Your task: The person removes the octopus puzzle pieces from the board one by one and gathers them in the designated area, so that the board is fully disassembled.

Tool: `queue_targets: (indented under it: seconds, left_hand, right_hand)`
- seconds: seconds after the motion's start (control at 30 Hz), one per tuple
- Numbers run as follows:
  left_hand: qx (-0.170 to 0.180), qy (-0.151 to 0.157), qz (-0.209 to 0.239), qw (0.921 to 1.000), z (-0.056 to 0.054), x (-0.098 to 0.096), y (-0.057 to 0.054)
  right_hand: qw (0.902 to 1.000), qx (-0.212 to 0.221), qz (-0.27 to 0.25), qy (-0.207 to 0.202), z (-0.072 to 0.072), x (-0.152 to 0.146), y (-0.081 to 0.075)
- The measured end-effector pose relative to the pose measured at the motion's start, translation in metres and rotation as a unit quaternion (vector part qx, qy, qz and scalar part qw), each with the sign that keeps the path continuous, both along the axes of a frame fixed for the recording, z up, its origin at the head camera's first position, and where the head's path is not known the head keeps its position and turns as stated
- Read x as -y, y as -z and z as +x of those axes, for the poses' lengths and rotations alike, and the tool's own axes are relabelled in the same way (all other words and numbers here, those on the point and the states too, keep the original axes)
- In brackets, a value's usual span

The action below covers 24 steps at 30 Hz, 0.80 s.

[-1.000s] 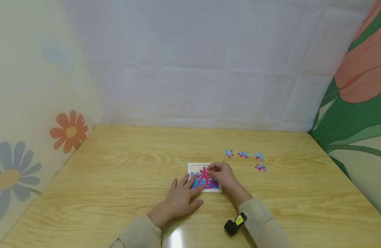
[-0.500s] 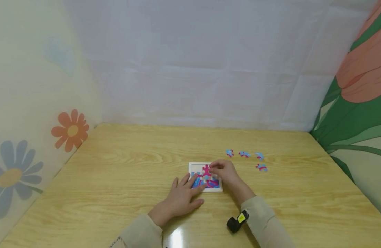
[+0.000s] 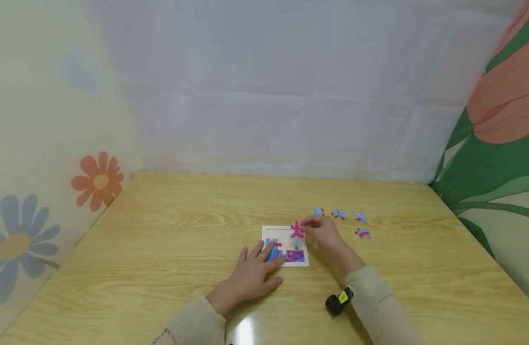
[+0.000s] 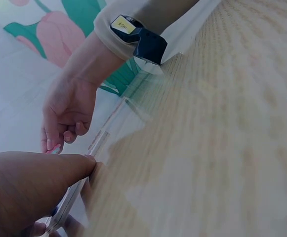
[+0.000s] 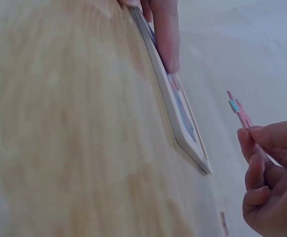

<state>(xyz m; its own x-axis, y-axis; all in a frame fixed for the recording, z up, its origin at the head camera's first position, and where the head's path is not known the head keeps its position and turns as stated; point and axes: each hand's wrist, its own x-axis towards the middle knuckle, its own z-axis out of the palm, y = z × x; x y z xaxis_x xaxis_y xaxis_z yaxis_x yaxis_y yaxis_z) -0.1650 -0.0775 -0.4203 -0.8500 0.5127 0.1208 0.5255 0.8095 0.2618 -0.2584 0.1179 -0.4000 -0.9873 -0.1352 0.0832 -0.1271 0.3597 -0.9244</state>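
Note:
My right hand (image 3: 326,235) pinches a pink and light-blue jigsaw piece (image 3: 297,230) between thumb and fingertips. The right wrist view shows this jigsaw piece (image 5: 240,109) edge-on, raised above the frame. A white-rimmed puzzle frame (image 3: 286,266) lies on the table, with blue and pink pieces (image 3: 295,256) along its near side and bare backing (image 3: 286,235) toward the far side. My left hand (image 3: 251,277) lies with spread, straight fingers over the frame's left part, hiding some of the pieces there. In the right wrist view, a left finger (image 5: 167,42) rests on the frame.
Loose jigsaw pieces lie beyond the frame to the right: one (image 3: 318,212) close behind my right hand, others (image 3: 339,214) (image 3: 360,217) in a row, and one (image 3: 363,233) nearer. The wooden table (image 3: 161,230) meets a white cloth backdrop (image 3: 268,96). A black wrist camera (image 3: 338,302) sits at my right cuff.
My right hand has lifted the pink piece away from the frame's middle and moved it right and a little farther back, uncovering bare backing. My left hand has stayed in place.

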Motion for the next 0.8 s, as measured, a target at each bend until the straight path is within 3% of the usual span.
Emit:
queue_targets:
  seconds: [0.37,0.8]
  left_hand:
    - [-0.005,0.007,0.005,1.0,-0.001,-0.004,-0.001]
    - [-0.002,0.006,0.009,0.9999,-0.001,-0.004,-0.002]
  right_hand:
    - [0.9993,-0.032,0.02,0.001,-0.006,-0.028,0.0]
    - [0.9995,-0.029,0.006,0.011,-0.011,-0.071,-0.004]
